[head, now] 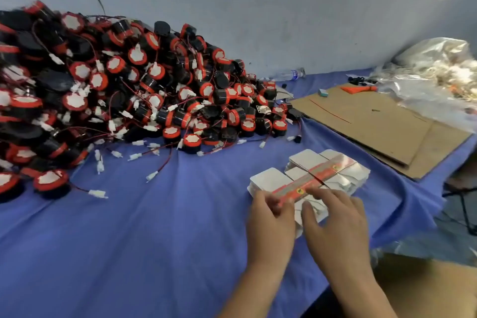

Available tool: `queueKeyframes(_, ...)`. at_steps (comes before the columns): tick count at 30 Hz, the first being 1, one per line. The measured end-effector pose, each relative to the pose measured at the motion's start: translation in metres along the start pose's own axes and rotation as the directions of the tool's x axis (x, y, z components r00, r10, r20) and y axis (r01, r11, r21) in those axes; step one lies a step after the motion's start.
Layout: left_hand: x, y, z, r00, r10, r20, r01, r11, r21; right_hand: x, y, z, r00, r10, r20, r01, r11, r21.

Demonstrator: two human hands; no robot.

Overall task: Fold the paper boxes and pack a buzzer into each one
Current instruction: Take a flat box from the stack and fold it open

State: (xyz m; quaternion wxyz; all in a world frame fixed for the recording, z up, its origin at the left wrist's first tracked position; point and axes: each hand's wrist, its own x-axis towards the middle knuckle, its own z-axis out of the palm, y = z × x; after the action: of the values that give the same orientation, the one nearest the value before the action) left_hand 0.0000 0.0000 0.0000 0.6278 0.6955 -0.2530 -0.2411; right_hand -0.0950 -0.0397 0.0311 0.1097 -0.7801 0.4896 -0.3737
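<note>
A stack of flat paper box blanks [308, 181] lies on the blue-covered counter [160, 227], toward its near right corner, with an orange printed band running along the top sheet. The left hand [271, 224] pinches the near-left end of the top blank, fingers curled onto its edge. The right hand [338, 224] rests spread across the near part of the stack, fingers flat and pressing rather than clasping.

The blanks look like thin glossy card: light, springy, probably slippery sheet on sheet, so several may lift together. A sound hold seems to be at a corner or flap edge, peeling one sheet while the other hand steadies the stack. Creases will likely bend easily, and flaps could tear or kink if forced.

The buzzers [134, 90], black and red with thin wires and white plugs, are heaped along the far left of the counter. They look rigid and small; the tangled leads may drag neighbours along.
</note>
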Motion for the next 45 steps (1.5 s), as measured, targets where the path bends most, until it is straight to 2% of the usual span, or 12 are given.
queueKeyframes(2,0.014,0.006,0.006,0.998,-0.062,-0.006,0.062,0.998,0.019,0.009,-0.001,0.009,1.000,0.009,0.012,-0.008,0.995,-0.100)
queueKeyframes(7,0.031,-0.010,0.017,0.992,-0.124,-0.022,0.126,0.989,0.075,0.014,0.007,0.033,0.968,0.122,0.221,-0.045,0.945,-0.323)
queueKeyframes(13,0.032,-0.022,0.020,0.981,-0.184,-0.057,0.184,0.983,-0.004,0.010,0.012,0.039,0.983,0.123,0.134,-0.094,0.974,-0.207)
queueKeyframes(19,0.024,-0.021,0.018,0.943,-0.330,-0.048,0.314,0.926,-0.209,0.005,0.013,0.038,0.974,0.170,0.148,-0.147,0.977,-0.156)
queueKeyframes(23,0.020,-0.015,0.009,0.941,-0.332,-0.069,0.295,0.901,-0.317,0.003,0.012,0.032,0.974,0.199,0.104,-0.190,0.977,-0.094)
queueKeyframes(26,0.017,-0.004,-0.006,0.938,-0.340,0.067,0.328,0.809,-0.488,0.003,0.010,0.023,0.973,0.224,0.047,-0.222,0.973,-0.060)
queueKeyframes(28,0.015,0.004,-0.016,0.939,-0.306,0.156,0.342,0.784,-0.518,0.005,0.008,0.015,0.976,0.219,0.019,-0.219,0.976,-0.018)
queueKeyframes(32,0.012,0.015,-0.030,0.952,-0.233,0.197,0.302,0.819,-0.489,0.013,0.005,0.000,0.974,0.200,0.110,-0.200,0.980,-0.019)
queueKeyframes(38,0.003,0.026,-0.048,0.989,-0.089,0.122,0.133,0.895,-0.425,0.026,0.006,-0.022,0.958,0.106,0.267,-0.167,0.962,0.218)
queueKeyframes(40,-0.001,0.027,-0.058,1.000,0.006,0.019,0.000,0.947,-0.320,0.026,0.001,-0.025,0.951,0.083,0.297,-0.160,0.956,0.245)
queueKeyframes(42,-0.006,0.029,-0.071,0.987,0.144,-0.077,-0.153,0.980,-0.126,0.020,-0.012,-0.025,0.959,-0.027,0.283,-0.055,0.959,0.277)
queueKeyframes(45,-0.014,0.033,-0.095,0.969,0.214,-0.126,-0.199,0.972,0.123,0.009,-0.039,-0.017,0.945,-0.161,0.286,0.068,0.949,0.309)
